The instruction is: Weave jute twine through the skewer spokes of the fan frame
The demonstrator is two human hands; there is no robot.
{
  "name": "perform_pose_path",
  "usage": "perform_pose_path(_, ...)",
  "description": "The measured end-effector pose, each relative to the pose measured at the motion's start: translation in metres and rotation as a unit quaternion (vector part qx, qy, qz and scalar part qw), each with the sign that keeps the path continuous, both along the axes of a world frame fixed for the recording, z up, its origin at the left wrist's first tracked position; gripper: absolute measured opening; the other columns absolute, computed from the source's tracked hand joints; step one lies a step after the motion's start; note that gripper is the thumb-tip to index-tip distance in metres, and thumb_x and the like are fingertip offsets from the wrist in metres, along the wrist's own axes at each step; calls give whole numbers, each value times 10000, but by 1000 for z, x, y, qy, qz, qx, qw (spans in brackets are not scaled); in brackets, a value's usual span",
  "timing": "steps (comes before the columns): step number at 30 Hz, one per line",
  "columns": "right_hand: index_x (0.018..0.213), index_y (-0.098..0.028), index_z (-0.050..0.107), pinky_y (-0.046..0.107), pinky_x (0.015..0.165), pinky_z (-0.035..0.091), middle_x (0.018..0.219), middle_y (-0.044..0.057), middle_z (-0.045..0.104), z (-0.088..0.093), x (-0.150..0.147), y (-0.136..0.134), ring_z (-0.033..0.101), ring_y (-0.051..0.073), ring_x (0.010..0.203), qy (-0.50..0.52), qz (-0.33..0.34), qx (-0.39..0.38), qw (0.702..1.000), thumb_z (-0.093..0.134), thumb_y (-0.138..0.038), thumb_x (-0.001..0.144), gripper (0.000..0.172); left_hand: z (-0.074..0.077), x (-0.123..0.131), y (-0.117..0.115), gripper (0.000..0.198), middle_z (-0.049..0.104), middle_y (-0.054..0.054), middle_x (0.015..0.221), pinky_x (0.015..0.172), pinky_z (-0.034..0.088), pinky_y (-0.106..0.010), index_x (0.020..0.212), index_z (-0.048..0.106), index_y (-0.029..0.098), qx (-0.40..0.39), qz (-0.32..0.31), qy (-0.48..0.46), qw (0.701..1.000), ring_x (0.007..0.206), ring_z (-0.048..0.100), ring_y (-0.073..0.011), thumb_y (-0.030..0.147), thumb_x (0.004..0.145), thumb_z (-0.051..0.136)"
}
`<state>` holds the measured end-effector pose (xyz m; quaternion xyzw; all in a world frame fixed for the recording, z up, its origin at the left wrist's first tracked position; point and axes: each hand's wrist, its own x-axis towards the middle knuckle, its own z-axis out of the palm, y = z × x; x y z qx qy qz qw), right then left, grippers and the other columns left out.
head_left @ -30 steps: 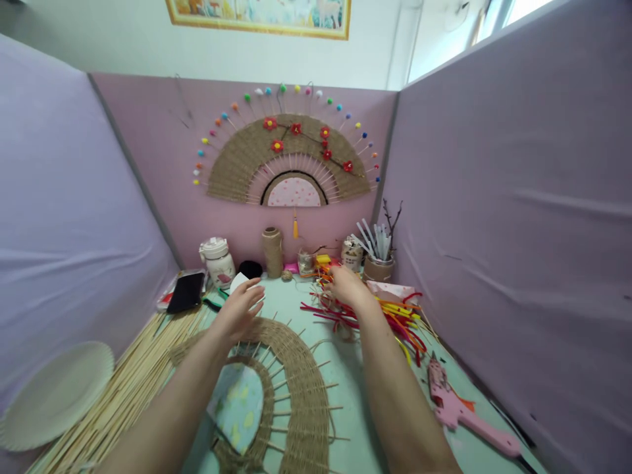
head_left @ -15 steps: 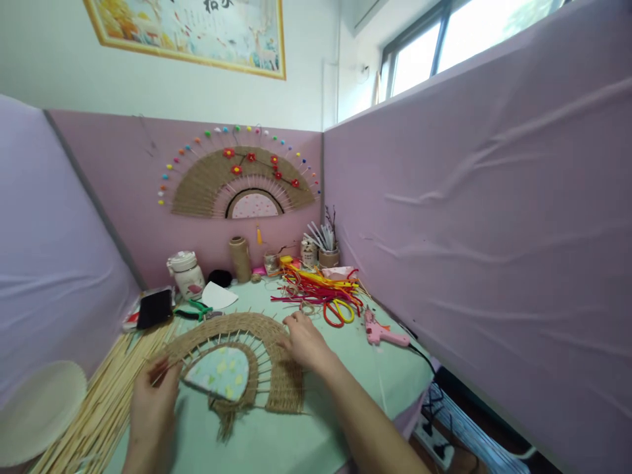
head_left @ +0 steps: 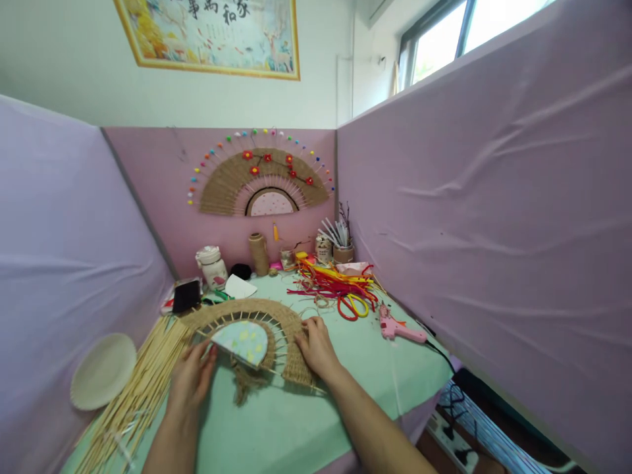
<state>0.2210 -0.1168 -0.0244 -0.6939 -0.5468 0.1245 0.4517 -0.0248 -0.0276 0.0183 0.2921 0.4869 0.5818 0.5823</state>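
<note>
While at opposite sides, left hand [head_left: 190, 376] and right hand [head_left: 318, 345] in pinch grip on woven fan [head_left: 269, 342].

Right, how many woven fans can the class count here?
2. The flowered fan hangs on the pink panel; the lower fan is at the table, between the left hand and right hand. No others show.

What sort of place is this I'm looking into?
Likely a small handicraft booth, judging by the near woven fan, the pink glue gun and the pile of red and yellow strands, all between fabric-covered partitions.
</note>
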Motion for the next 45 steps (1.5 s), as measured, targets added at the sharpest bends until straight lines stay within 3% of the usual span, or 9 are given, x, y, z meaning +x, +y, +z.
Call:
perform_pose_path(4, 1074, -144, 587, 378, 1000, 396, 1152, 144, 516, -1, 0, 0, 532, 272, 1100, 15, 4, -4, 1000, 532, -291, 836, 285, 6, 21, -19, 85, 684, -71, 746, 529, 554, -214, 861, 626, 139, -56, -168, -14, 984, 565, 645, -137, 87, 796, 612)
perform_pose_path(6, 1064, -142, 586, 369, 994, 401, 1145, 145, 512, -1, -1, 0, 539, 266, 1094, 26, 7, 1, 1000, 533, -290, 831, 280, 6, 30, -27, 165, 706, -60, 752, 518, 563, -236, 920, 626, 152, -43, -204, -16, 978, 554, 663, -152, 65, 780, 623)
perform_pose_path(12, 960, -186, 582, 352, 938, 427, 1038, 103, 561, 7, 4, -1, 551, 233, 1027, 85, -29, 109, 990, 493, -315, 853, 189, 6, 28, -27, 267, 735, -61, 781, 583, 587, -253, 1006, 625, 142, 4, -135, -51, 990, 629, 710, -182, 20, 771, 591)
perform_pose_path(18, 932, -190, 559, 352, 873, 443, 969, 72, 580, 39, 29, 0, 545, 198, 931, 212, -63, 265, 939, 491, -418, 874, 245, 21, 17, -27, 270, 746, -79, 757, 649, 602, -291, 1036, 642, 98, 10, -90, -122, 988, 688, 723, -214, 57, 796, 524)
perform_pose_path(24, 932, -212, 577, 349, 814, 482, 957, 70, 649, 38, 20, 4, 621, 199, 896, 447, 163, 162, 865, 476, -615, 828, 428, 26, 17, -32, 320, 747, -74, 701, 718, 603, -333, 1071, 650, 98, 14, -89, -168, 982, 756, 728, -249, 72, 800, 481)
perform_pose_path(27, 979, -225, 566, 346, 710, 492, 868, 73, 677, 32, 9, -1, 647, 211, 797, 485, 219, 60, 844, 437, -746, 770, 575, 26, 19, -30, 370, 755, -66, 732, 736, 600, -319, 1114, 643, 112, 32, -81, -178, 980, 769, 729, -238, 55, 788, 478)
perform_pose_path(31, 983, -224, 554, 330, 629, 478, 792, 74, 678, 31, 7, -11, 644, 211, 717, 511, 266, 14, 817, 432, -826, 703, 675, 24, 20, -28, 421, 758, -48, 748, 734, 599, -310, 1151, 635, 130, 46, -59, -191, 979, 775, 729, -227, 43, 772, 475)
perform_pose_path(40, 881, -186, 608, 199, 424, 263, 542, -44, 486, 28, 14, -6, 326, 65, 410, 541, 194, 97, 812, 577, -679, 738, 514, 34, 31, -15, 334, 744, -15, 752, 641, 581, -225, 1054, 654, 154, 87, -66, -212, 971, 662, 706, -141, 16, 824, 455)
perform_pose_path(45, 911, -195, 661, 231, 472, 364, 639, -7, 525, 29, 19, -4, 433, 106, 504, 541, 144, 152, 814, 512, -666, 779, 511, 37, 47, -4, 291, 738, -7, 823, 661, 572, -213, 1022, 635, 176, 105, -106, -214, 965, 654, 691, -111, 30, 775, 582)
